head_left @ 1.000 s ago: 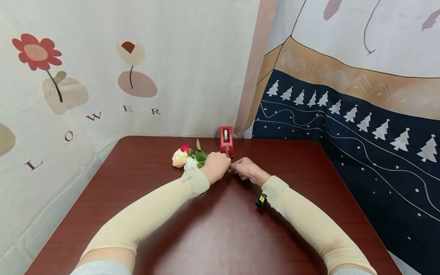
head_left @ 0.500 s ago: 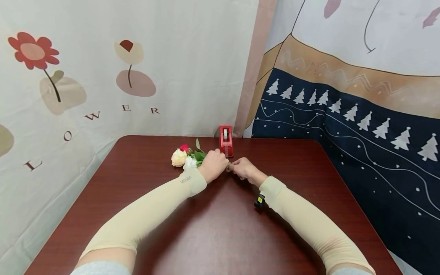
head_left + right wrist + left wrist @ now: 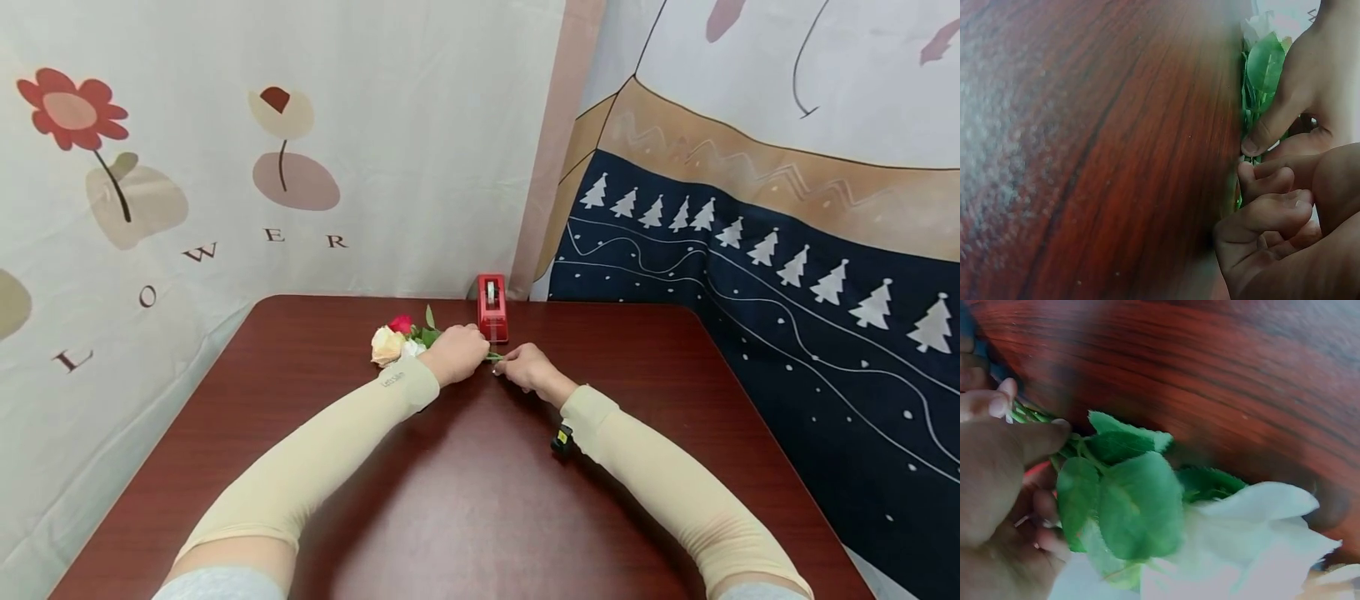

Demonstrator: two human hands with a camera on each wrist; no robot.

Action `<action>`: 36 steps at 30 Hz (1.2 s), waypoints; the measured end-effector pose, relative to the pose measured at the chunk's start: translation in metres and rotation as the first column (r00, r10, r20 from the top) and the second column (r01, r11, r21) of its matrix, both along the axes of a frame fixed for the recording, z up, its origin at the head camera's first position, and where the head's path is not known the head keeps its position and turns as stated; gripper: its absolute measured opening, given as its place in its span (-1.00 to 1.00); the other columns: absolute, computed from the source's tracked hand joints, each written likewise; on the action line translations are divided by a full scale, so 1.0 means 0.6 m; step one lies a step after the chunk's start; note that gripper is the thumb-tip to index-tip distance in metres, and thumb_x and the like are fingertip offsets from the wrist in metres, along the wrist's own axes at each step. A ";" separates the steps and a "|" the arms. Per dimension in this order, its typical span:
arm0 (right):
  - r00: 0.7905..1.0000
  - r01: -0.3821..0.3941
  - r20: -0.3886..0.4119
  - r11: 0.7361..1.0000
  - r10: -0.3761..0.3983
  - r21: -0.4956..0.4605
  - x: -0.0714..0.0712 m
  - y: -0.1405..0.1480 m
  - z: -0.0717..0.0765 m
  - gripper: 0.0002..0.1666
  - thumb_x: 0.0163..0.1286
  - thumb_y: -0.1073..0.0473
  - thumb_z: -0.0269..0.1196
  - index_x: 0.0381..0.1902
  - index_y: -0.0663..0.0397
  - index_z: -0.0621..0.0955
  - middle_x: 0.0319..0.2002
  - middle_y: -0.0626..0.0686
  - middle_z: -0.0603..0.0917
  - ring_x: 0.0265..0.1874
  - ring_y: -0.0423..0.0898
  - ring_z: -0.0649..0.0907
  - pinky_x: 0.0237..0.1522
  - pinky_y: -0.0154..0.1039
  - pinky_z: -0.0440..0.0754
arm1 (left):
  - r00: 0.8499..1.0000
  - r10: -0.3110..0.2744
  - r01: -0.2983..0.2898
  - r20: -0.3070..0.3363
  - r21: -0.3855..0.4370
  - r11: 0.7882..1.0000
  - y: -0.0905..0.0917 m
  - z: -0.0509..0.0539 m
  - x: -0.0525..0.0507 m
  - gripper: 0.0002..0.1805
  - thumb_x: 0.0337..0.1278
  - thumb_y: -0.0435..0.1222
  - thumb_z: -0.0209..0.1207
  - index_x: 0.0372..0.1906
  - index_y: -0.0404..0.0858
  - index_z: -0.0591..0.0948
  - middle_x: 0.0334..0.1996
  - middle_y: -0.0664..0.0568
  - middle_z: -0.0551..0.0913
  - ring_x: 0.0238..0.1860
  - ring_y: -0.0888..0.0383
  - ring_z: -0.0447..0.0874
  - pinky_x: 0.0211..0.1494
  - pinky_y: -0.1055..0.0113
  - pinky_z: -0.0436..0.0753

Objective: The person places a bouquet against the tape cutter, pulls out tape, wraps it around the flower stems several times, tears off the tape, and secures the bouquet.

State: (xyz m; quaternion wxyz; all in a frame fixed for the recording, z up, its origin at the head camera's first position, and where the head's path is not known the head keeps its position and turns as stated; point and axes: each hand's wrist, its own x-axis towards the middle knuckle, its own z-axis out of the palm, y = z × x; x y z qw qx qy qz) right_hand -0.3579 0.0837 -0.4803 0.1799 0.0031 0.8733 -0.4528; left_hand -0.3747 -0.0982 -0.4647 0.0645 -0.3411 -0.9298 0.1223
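between left hand (image 3: 455,353) and right hand (image 3: 527,367), green stems (image 3: 494,357); blooms (image 3: 387,344) leftward.

Cream arm sleeves (image 3: 307,467) with broad cuffs (image 3: 589,408), the left bearing dark lettering (image 3: 392,380); pale grey upper sleeves (image 3: 221,583); black, yellow-marked device (image 3: 562,440) at right cuff.

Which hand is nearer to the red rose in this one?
The left. In the head view, the left hand grips the stems just right of the red rose; the right hand is farther right, by the stem ends.
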 end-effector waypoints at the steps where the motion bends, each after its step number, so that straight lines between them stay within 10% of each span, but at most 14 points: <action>1: 1.000 -0.002 0.000 1.000 0.002 0.000 0.000 -0.001 0.000 -0.79 0.58 0.18 0.32 -0.22 0.11 0.85 -0.69 -0.15 0.41 -0.75 -0.24 0.28 -0.62 -0.35 0.25 | 1.000 -0.013 0.013 0.013 0.006 1.000 -0.002 0.000 -0.002 -0.85 0.50 -0.36 0.29 -0.17 -0.17 0.85 -0.16 -0.05 0.89 0.00 -0.04 0.81 0.08 0.03 0.82; 13: 1.000 -0.004 -0.005 1.000 0.005 0.025 0.004 -0.009 -0.003 -0.75 0.57 0.14 0.35 -0.30 0.11 0.84 -0.67 -0.09 0.46 -0.74 -0.20 0.32 -0.62 -0.32 0.27 | 0.993 -0.113 0.113 0.019 0.041 0.993 -0.015 -0.006 -0.008 -0.86 0.41 -0.38 0.31 -0.27 -0.21 0.84 -0.24 -0.06 0.88 -0.07 -0.06 0.77 0.13 0.04 0.76; 20: 0.981 -0.010 -0.189 0.983 0.046 0.185 0.011 -0.015 -0.007 -0.61 0.58 0.05 0.35 -0.52 -0.02 0.75 -0.66 -0.13 0.49 -0.53 -0.16 0.51 -0.45 -0.29 0.42 | 0.996 -0.089 0.088 0.024 0.052 0.995 -0.018 0.007 -0.011 -0.85 0.42 -0.37 0.31 -0.31 -0.19 0.82 -0.27 -0.05 0.86 -0.11 -0.05 0.80 0.09 0.04 0.79; 36: 0.974 0.081 -0.220 0.989 -0.052 0.124 0.020 -0.019 -0.010 -0.63 0.59 0.05 0.30 -0.45 -0.01 0.82 -0.67 -0.04 0.68 -0.78 -0.16 0.56 -0.69 -0.29 0.50 | 0.985 -0.030 0.013 0.168 0.101 0.995 -0.008 0.045 0.001 -0.78 0.50 -0.30 0.30 -0.37 -0.17 0.79 -0.37 -0.03 0.80 -0.23 0.00 0.81 0.03 0.07 0.83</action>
